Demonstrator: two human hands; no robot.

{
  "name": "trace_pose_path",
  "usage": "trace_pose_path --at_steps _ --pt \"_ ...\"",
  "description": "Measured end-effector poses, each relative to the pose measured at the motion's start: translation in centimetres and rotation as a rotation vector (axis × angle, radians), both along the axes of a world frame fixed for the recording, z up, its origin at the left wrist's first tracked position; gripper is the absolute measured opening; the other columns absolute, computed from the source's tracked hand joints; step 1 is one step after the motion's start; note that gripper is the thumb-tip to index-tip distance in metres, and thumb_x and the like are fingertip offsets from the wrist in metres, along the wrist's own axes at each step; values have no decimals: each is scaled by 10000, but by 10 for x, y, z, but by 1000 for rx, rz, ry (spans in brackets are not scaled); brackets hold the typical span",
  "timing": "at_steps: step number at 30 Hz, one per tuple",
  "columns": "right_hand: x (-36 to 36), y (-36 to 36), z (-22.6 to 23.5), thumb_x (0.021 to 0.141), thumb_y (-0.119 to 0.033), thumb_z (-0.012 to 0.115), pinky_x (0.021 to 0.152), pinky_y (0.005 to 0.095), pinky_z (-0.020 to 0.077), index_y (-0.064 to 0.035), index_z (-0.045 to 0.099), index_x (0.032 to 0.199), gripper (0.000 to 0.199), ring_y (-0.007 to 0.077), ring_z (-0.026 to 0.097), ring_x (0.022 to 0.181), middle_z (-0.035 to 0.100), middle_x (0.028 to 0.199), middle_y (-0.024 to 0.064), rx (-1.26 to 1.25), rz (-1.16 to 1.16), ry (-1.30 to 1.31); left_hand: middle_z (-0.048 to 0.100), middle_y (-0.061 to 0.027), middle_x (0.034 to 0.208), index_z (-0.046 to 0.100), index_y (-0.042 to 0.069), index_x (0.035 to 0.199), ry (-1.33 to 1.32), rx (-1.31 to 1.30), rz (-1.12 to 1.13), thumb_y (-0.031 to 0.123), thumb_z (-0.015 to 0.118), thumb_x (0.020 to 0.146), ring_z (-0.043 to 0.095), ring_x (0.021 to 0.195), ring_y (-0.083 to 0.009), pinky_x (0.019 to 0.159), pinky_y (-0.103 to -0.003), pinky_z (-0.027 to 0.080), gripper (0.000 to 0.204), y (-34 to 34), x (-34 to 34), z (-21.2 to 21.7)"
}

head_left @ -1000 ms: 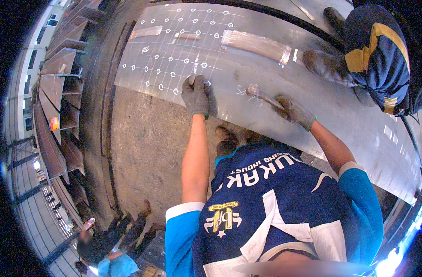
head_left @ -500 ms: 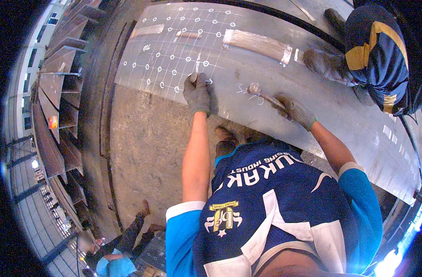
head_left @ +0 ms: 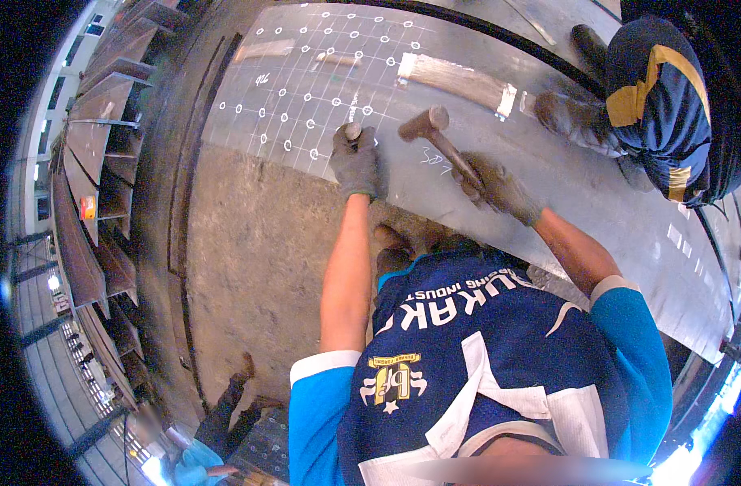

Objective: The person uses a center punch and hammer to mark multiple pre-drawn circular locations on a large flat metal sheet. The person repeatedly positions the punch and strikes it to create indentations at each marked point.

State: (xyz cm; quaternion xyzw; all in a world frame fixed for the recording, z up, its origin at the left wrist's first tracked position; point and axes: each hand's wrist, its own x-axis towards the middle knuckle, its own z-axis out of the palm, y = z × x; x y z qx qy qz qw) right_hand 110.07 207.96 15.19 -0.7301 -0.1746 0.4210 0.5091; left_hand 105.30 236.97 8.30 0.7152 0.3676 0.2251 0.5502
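Observation:
In my gloved left hand [head_left: 356, 166] is a short metal punch [head_left: 353, 130], its round struck end facing up; its tip is hidden by my fingers. The hand rests over a large grey steel plate [head_left: 532, 174] marked with white chalk lines and small circles, close to the plate's near edge. My gloved right hand [head_left: 498, 186] grips the handle of a hammer [head_left: 427, 123], its head raised to the right of the punch and apart from it.
Another person's leg [head_left: 658, 105] and boot [head_left: 573, 121] are on the plate at the right. A worn flat strip [head_left: 455, 83] lies on its far part. Steel beams [head_left: 103, 170] are stacked at the left. A person [head_left: 200, 458] sits low at the bottom left.
My right hand has moved left and raised the hammer, its head now larger and farther up. My left hand has shifted slightly, still holding the punch.

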Motion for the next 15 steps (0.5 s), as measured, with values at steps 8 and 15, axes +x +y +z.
trace_pose_path --at_steps 8,15 --pt "42 68 9 1038 -233 627 515 367 444 -95 672 1007 148 181 581 597 608 733 38 -133 230 -527 756 -154 1051 678 58 1186 69 263 -45 235 792 885 735 958 -280 853 -413 572 367 -4 -2 4" --pt "71 112 20 1078 -157 567 853 359 554 -33 631 1247 219 222 655 1004 678 1183 70 566 -7 -374 749 -180 1083 681 77 1232 20 169 -110 322 709 928 724 995 -394 894 -480 556 391 -1 0 2"
